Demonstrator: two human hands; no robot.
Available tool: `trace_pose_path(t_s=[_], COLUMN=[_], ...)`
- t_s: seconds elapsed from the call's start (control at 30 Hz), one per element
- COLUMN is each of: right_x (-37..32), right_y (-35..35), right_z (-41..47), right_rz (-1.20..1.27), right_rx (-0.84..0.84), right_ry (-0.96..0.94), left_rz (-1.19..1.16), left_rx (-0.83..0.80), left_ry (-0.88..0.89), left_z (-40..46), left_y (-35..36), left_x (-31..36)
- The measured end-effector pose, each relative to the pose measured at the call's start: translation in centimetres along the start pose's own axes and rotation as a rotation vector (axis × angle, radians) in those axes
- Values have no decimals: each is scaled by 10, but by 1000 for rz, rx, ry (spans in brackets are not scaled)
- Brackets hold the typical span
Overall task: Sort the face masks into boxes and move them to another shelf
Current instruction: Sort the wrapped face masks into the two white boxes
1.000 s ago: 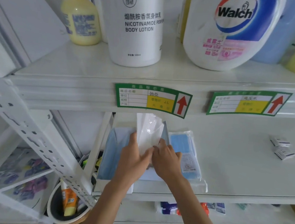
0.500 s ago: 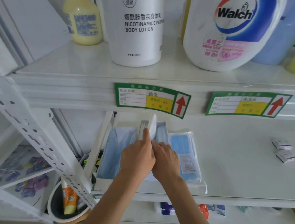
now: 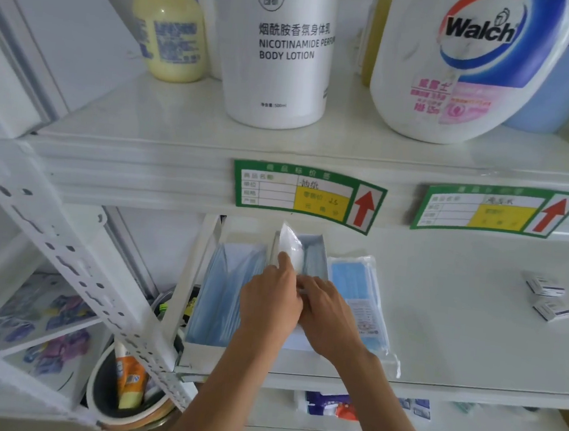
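Best to ease the mask packet down edge-first into the right-hand box, flat against the masks already there — no forcing, no creasing. Left hand curled on the packet, forefinger pressed along it; right hand bent-fingered at its near edge, grip hidden. Packet — thin, clear, glossy plastic, upright at the box's left wall. Spare blue pack flat just right.
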State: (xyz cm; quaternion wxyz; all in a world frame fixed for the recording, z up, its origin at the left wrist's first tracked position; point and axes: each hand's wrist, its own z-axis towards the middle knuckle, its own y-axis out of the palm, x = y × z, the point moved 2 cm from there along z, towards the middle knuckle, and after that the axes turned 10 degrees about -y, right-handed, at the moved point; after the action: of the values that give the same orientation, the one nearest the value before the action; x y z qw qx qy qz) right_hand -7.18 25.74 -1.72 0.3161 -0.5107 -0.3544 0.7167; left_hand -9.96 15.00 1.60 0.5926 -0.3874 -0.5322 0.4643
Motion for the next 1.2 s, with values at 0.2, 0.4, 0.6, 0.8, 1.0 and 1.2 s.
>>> trace_pose_path(t_s=[0.2, 0.4, 0.6, 0.8, 1.0, 1.2], right_x=[-9, -17, -11, 7, 15, 8], right_y=[7, 9, 10, 2, -1, -3], right_z=[5, 8, 7, 2, -2, -1], right_rz=[-191, -215, -105, 89, 123, 119], right_rx=[-17, 91, 57, -2, -23, -27], right_ry=[123, 213, 174, 129, 31, 37], left_rz=[53, 67, 58, 87, 184, 178], left_rx=[35, 99, 108, 31, 33, -61], left_ry=[16, -4, 51, 122, 135, 149], left_z=[5, 22, 21, 16, 12, 9], left_y=[-12, -22, -13, 3, -13, 4], left_x=[8, 0, 3, 5, 12, 20])
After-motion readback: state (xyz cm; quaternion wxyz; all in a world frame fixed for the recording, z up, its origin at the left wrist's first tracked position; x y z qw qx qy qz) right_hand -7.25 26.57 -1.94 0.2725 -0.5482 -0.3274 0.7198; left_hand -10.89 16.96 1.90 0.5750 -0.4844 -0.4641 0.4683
